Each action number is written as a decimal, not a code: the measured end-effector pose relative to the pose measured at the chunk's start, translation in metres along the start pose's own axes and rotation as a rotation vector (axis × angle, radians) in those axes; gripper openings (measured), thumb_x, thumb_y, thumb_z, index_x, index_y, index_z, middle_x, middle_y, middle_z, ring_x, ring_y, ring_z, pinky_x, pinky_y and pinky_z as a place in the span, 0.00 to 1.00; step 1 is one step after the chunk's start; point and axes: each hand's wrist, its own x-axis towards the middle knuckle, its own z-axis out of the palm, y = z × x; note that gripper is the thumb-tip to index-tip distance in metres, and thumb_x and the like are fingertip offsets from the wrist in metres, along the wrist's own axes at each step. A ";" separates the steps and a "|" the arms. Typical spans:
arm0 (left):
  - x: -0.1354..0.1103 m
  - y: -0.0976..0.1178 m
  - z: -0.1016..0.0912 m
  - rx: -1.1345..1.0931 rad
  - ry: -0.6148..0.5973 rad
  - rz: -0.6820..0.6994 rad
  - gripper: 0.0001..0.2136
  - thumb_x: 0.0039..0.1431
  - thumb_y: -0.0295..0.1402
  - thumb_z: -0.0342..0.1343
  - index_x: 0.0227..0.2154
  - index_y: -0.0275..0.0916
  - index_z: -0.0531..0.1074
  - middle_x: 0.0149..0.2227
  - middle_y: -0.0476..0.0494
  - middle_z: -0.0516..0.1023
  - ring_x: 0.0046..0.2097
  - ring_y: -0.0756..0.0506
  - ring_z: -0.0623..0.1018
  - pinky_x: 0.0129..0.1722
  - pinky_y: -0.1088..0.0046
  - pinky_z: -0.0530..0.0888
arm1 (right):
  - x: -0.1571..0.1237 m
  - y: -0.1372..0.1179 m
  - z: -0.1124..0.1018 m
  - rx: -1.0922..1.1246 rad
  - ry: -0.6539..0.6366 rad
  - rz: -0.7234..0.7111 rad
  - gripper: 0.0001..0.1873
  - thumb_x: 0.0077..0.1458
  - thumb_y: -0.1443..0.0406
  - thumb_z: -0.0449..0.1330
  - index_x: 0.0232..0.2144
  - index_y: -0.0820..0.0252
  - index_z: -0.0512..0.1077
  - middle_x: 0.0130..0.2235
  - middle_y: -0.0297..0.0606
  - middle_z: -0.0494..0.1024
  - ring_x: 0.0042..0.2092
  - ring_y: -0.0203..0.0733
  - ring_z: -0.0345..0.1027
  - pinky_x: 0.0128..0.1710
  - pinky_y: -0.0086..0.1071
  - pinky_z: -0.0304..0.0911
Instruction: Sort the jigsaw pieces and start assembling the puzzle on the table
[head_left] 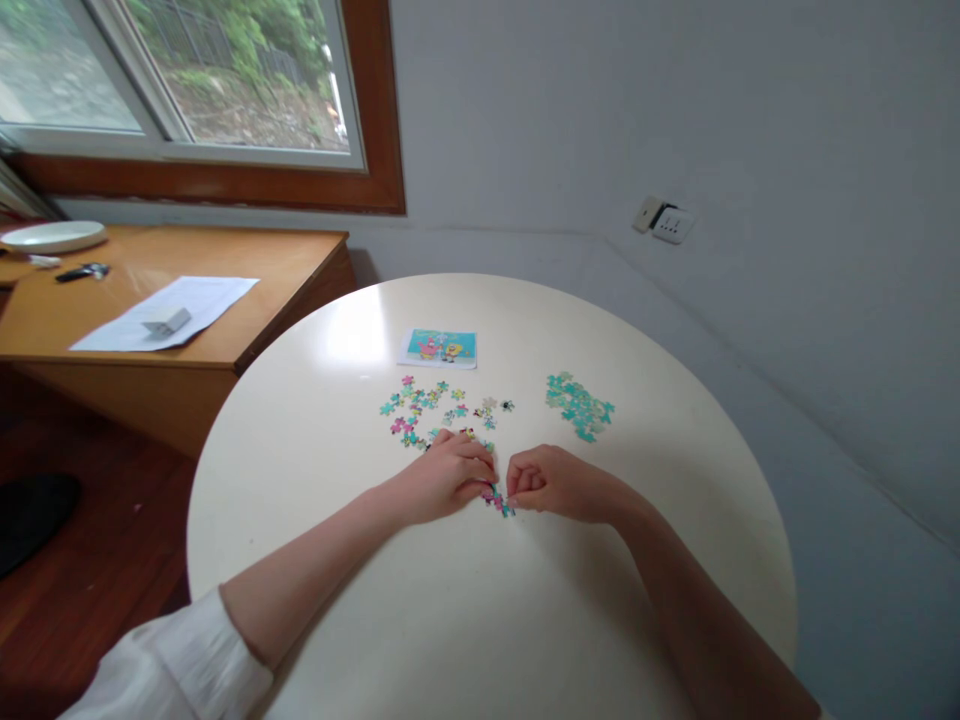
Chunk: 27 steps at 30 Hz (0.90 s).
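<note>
Left grip bent over a small puzzle cluster, bench centre; right grip curled just beside it. Can't tell whether either pinches a piece. Beyond: mixed loose pieces; teal pieces toward right edge; picture card nearest far edge.

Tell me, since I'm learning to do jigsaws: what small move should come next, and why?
Probably, the right hand should nudge its side of the small pink-and-teal group of puzzle pieces while the left hand steadies the other: both hands are at that group, on opposite sides. Whether either grips a piece is unclear.
</note>
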 end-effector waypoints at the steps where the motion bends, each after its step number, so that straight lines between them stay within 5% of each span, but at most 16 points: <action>1: 0.000 0.000 0.000 0.002 0.002 -0.002 0.07 0.59 0.31 0.49 0.33 0.41 0.73 0.39 0.48 0.76 0.42 0.48 0.70 0.41 0.68 0.56 | 0.000 0.000 0.000 -0.010 0.003 -0.004 0.03 0.40 0.69 0.56 0.22 0.63 0.70 0.19 0.30 0.70 0.23 0.32 0.61 0.23 0.24 0.54; 27: 0.000 0.002 -0.001 0.015 -0.016 -0.012 0.08 0.58 0.29 0.49 0.32 0.41 0.73 0.39 0.47 0.75 0.42 0.48 0.70 0.41 0.69 0.57 | -0.002 0.001 0.003 -0.136 -0.021 -0.055 0.08 0.40 0.67 0.62 0.28 0.61 0.71 0.20 0.26 0.65 0.24 0.31 0.58 0.24 0.24 0.51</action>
